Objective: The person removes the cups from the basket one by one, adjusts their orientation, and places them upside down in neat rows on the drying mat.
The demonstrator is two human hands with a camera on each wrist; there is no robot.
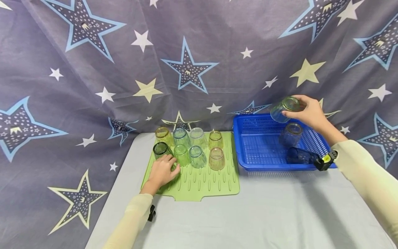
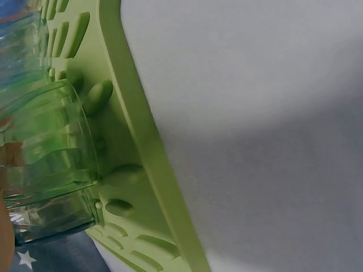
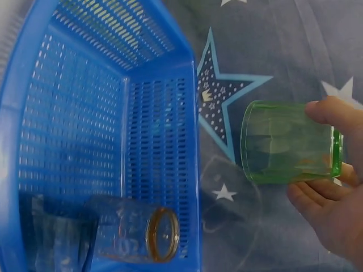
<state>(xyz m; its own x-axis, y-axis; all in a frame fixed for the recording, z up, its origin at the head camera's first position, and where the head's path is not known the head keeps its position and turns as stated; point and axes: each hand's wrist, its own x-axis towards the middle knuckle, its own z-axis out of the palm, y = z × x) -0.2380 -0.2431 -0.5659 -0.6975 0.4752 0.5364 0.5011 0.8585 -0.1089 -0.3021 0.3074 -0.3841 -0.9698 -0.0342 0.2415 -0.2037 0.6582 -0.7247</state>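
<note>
My right hand [image 1: 308, 110] pinches a light green glass [image 3: 286, 141] near its base, thumb on one side and fingers on the other. The glass is tilted over the back of the blue basket [image 1: 245, 167], its mouth to the left and down. My left hand [image 1: 163, 171] is at the front left of the green drying mat [image 1: 189, 193]. Its bent fingers are right at the lower side of a dark green glass [image 1: 161, 148], the thumb apart. A green glass [image 2: 45, 141] stands upside down beside that hand, partly covering it in the left wrist view.
Several other upside-down glasses stand in two rows on the mat, including a yellow glass [image 1: 215, 139] and a pinkish glass [image 1: 216, 159]. A brown-tinted glass [image 3: 133, 229] and a dark blue glass [image 1: 300, 155] are in the basket. A star-patterned curtain [image 1: 186, 69] hangs behind.
</note>
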